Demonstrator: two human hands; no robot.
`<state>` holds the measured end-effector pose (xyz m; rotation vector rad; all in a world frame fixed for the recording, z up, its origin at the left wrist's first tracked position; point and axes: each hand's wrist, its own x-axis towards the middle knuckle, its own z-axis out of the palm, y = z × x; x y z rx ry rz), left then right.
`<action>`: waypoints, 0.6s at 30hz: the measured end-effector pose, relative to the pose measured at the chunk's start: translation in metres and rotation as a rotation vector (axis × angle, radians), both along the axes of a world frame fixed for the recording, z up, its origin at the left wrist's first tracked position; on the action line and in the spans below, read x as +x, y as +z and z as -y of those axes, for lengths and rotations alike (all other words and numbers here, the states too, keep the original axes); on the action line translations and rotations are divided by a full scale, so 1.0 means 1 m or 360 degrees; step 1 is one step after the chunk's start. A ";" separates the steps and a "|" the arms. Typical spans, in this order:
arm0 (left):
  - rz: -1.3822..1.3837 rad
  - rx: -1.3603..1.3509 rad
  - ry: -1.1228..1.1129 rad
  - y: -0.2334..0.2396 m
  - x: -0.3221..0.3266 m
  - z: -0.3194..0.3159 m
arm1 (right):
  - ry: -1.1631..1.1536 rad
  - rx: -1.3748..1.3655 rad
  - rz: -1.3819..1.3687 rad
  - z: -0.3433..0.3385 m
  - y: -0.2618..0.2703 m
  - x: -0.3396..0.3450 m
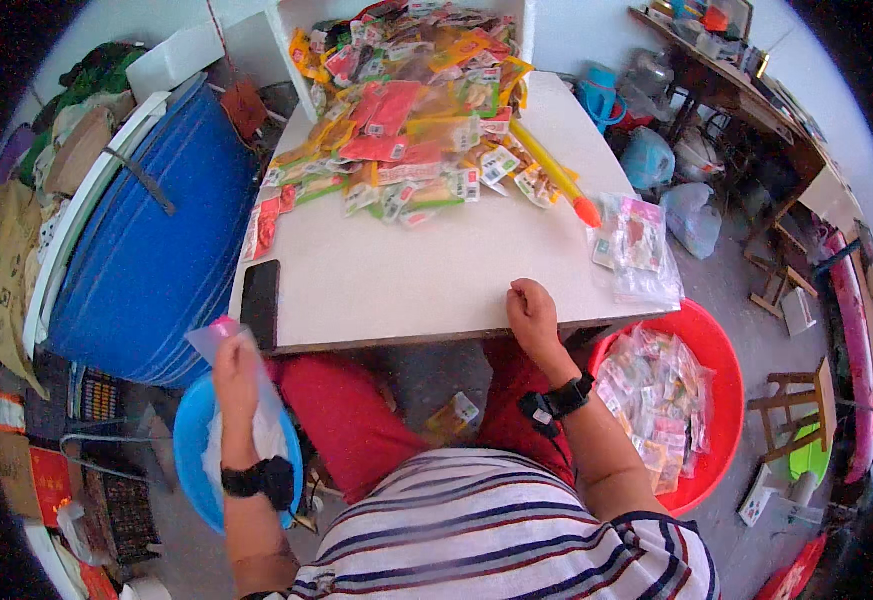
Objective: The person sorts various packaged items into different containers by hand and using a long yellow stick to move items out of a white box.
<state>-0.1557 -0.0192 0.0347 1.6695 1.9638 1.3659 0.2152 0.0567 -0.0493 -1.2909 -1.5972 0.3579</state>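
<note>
My left hand (237,371) grips a clear plastic bag (207,339) with a pink patch at its top, above a light-blue tub (187,450). Whitish clear plastic lies in that tub, partly behind my forearm. At the front edge of the white table (406,277), my right hand (532,311) rests with curled fingers, and nothing shows in it. A black phone (260,304) lies on the table near my left hand. Beyond, a heap of small printed food packets (414,127) covers the far part. Clear bags with packets inside (639,247) lie at the right corner.
A red tub (729,397) full of bagged packets stands beside my right arm. A yellow tube with an orange end (552,169) lies by the heap. A large blue barrel (158,247) flanks the table's left side. One packet (453,416) is below, between my legs.
</note>
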 end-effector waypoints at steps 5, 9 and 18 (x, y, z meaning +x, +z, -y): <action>-0.0359 0.0061 -0.0268 -0.019 0.056 -0.049 | -0.0232 0.0096 0.0170 0.000 0.000 0.029; -0.0319 -0.0010 -0.0292 -0.044 0.085 -0.079 | -0.0294 0.0283 0.0415 -0.004 0.000 0.038; -0.0373 -0.0032 -0.0269 -0.072 0.116 -0.094 | -0.0362 0.0253 0.0594 -0.007 0.000 0.034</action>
